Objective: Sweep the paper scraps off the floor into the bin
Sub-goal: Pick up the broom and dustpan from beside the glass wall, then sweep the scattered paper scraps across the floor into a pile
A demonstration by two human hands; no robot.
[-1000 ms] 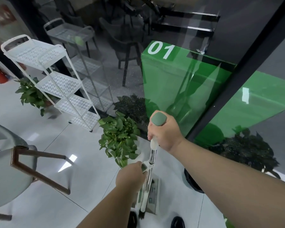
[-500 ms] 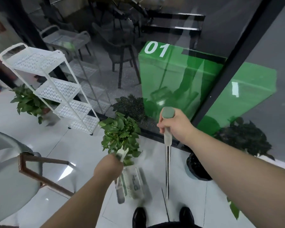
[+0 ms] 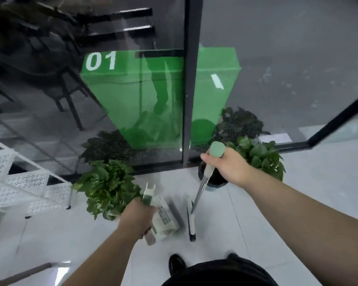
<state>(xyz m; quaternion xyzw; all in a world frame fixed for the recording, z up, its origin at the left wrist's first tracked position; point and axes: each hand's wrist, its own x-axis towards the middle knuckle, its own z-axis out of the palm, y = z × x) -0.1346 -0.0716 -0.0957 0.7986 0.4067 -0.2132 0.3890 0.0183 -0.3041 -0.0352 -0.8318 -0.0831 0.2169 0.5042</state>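
The left forearm and right forearm are bare from the wrist to the frame edge. A plain black garment shows at the bottom, too blurred to tell its cut. Beside it is a glossy black shoe with a rounded toe.

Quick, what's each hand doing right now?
Left hand: gripping the handle of the cream-and-green plastic dustpan.
Right hand: gripping the pale green handle of the metal-shafted broom.
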